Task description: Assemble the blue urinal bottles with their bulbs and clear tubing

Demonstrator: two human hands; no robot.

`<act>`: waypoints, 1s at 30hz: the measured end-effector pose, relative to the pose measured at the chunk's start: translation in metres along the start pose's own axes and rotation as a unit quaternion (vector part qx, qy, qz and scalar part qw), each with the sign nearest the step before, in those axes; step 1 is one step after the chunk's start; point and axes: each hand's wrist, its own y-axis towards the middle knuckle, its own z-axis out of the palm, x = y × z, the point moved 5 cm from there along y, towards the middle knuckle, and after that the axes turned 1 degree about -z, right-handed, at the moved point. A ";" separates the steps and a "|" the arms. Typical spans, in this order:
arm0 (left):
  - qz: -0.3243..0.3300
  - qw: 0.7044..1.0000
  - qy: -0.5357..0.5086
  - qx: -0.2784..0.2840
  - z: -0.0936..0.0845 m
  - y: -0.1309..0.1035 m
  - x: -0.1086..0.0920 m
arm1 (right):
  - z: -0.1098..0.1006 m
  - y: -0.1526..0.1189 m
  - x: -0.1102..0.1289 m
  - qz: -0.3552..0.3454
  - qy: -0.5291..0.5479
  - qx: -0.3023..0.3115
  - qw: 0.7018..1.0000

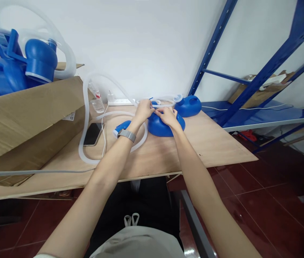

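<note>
Both hands meet at the near end of a blue plastic jug (160,128) lying on the wooden table. My left hand (144,109), with a watch on its wrist, is closed in a pinch above the jug's neck; a thin blue tip shows just beyond its fingers. My right hand (168,116) rests over the top of the jug, thumb and forefinger pinched close to the left fingertips. What lies between the fingers is too small to make out. A translucent white hose (83,118) loops round from behind the hands. Under my left wrist is a small blue part with a white rim (122,127).
A second blue jug (189,106) lies behind on the right. Left are a phone (93,134), a clear bottle (98,104), a power strip (121,102) and a cardboard box (33,118) of blue jugs and hose. A blue metal shelf (270,116) stands to the right.
</note>
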 end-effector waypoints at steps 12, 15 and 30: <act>0.009 0.999 0.019 0.050 0.000 0.006 -0.004 | -0.001 0.004 -0.004 0.015 0.003 0.008 1.000; 0.020 0.998 0.027 0.060 0.000 0.007 -0.004 | -0.002 0.003 -0.002 0.016 0.003 0.007 1.000; -0.006 1.000 0.007 -0.006 0.003 -0.007 -0.003 | 0.001 0.003 0.001 0.021 -0.011 -0.031 0.999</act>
